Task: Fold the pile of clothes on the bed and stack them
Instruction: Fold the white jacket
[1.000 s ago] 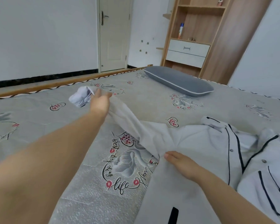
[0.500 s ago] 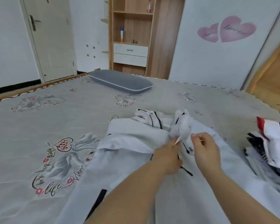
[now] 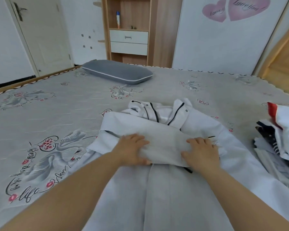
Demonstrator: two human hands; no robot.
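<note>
We see the white garment [image 3: 165, 189] spread on the bed [image 3: 57, 114], a folded band across its middle. Our left hand [image 3: 132, 150] and right hand [image 3: 201, 151] lie on that band, fingers spread, thumbs tucked at its near edge.

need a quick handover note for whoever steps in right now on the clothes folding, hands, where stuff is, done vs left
Left hand: flat on the folded-over sleeves of the white garment, thumb tucked under the near edge, no closed grip.
Right hand: flat on the same fold, pressing it down.
White garment: spread on the bed in front of the person, collar end away from them, both sleeves laid across the chest.
Pile of clothes: at the bed's right edge, jumbled, not folded.
Done: sleeves folded in.
Left: fold the body of the garment, set it aside, then fold and stack the pile.
</note>
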